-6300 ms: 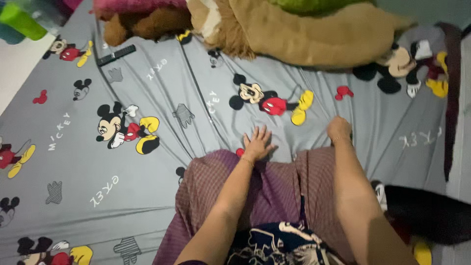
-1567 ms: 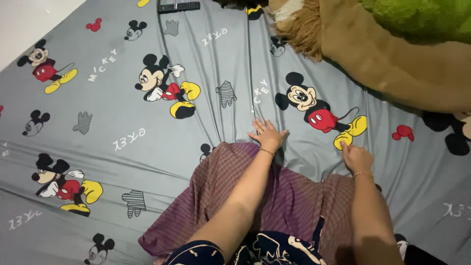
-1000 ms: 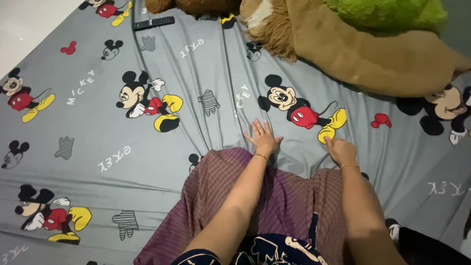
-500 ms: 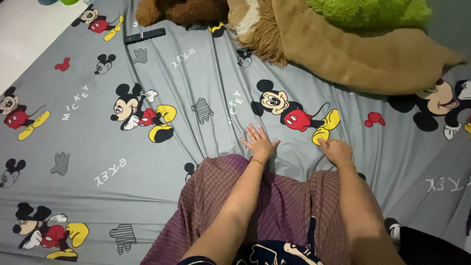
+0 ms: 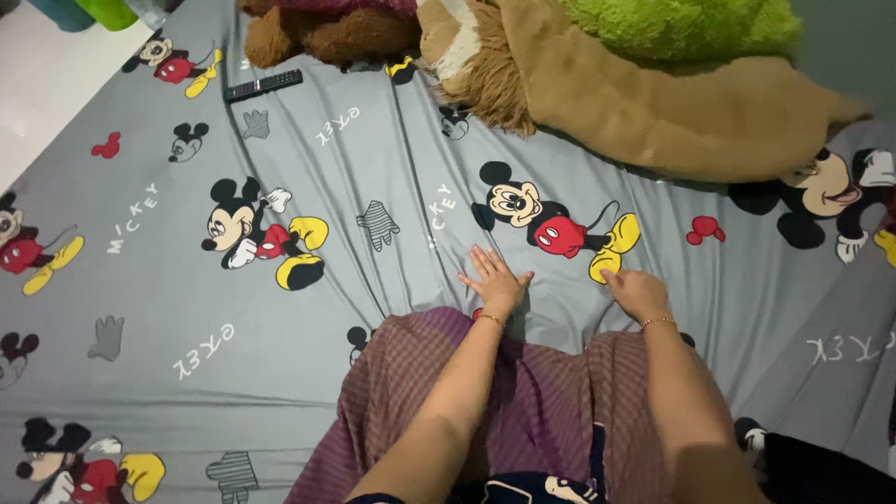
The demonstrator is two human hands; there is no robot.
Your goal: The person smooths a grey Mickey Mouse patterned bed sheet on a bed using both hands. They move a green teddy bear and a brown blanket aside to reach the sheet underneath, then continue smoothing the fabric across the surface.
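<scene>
A bed is seen, covered w/ a grey cartoon-mouse sheet (image 5: 168,308), creased toward the middle. At the top edge a tan plush blanket (image 5: 672,112), a green fuzzy pillow (image 5: 681,23), a brown soft toy (image 5: 327,33) & a black remote (image 5: 263,85) are laid. A strip of pale floor (image 5: 47,93) is lit evenly at upper left.

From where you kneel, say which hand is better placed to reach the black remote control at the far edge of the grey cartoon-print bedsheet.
Left, probably. The left hand lies flat nearer the remote; the right hand rests farther away.
</scene>
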